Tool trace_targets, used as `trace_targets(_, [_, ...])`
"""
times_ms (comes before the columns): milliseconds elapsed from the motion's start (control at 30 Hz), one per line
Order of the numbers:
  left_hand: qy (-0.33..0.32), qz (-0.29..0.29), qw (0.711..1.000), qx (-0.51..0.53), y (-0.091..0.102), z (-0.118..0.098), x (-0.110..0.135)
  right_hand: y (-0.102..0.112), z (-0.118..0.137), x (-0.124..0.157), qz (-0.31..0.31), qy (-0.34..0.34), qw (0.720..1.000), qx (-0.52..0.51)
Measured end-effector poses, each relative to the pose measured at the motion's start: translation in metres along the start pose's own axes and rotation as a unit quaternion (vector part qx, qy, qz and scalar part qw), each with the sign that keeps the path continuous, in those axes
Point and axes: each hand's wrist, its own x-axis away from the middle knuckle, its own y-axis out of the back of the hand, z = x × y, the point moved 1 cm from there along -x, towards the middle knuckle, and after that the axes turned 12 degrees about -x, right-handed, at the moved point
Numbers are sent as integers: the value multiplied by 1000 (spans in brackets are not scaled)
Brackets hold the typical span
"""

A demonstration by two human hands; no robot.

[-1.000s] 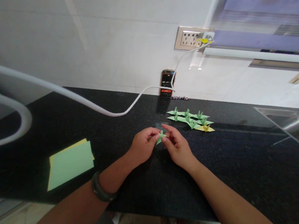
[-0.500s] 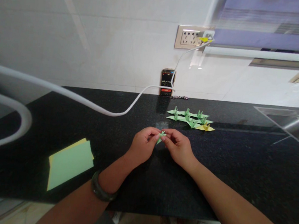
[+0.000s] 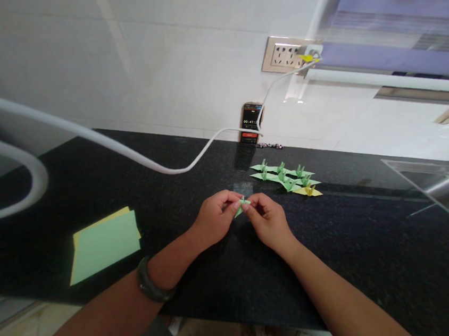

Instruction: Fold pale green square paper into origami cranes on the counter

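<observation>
A small piece of folded green paper [image 3: 240, 209] is pinched between my two hands above the dark countertop. My left hand [image 3: 218, 213] grips its left side with thumb and fingers closed, and a dark bangle circles that wrist. On the other side, my right hand [image 3: 266, 218] pinches it in the same way. The fingertips cover part of the folds. Just beyond my hands stand several folded green paper cranes [image 3: 280, 178] in rows, with one yellow paper crane [image 3: 308, 191] at their near right end.
Green and yellow paper sheets [image 3: 107, 249] lie stacked at the left. A phone [image 3: 250, 122] showing a timer leans on the wall, near a white cable [image 3: 168, 170] that loops across the left. At the right is a metal sink [image 3: 447, 183]. A wall socket [image 3: 286, 56] sits above.
Both hands stay in nearly the same place. The folded green paper has shifted slightly between the fingertips, and its upper points look lower and wider apart.
</observation>
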Motion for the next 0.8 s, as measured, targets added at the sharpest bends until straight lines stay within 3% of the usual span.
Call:
trace_targets(200, [-22,-24,998,-49,1,1,-1,0,0,-1,21,5,1000,6])
trace_targets(367, [32,-40,999,9,1,1,-1,0,-2,-1,25,-7,1000,12])
trace_targets(600, [59,37,997,-24,-2,2,-1,1,-1,0,36,-7,999,27])
trace_targets(800, [42,59,995,-74,-1,3,-1,2,1,-1,46,-9,998,50])
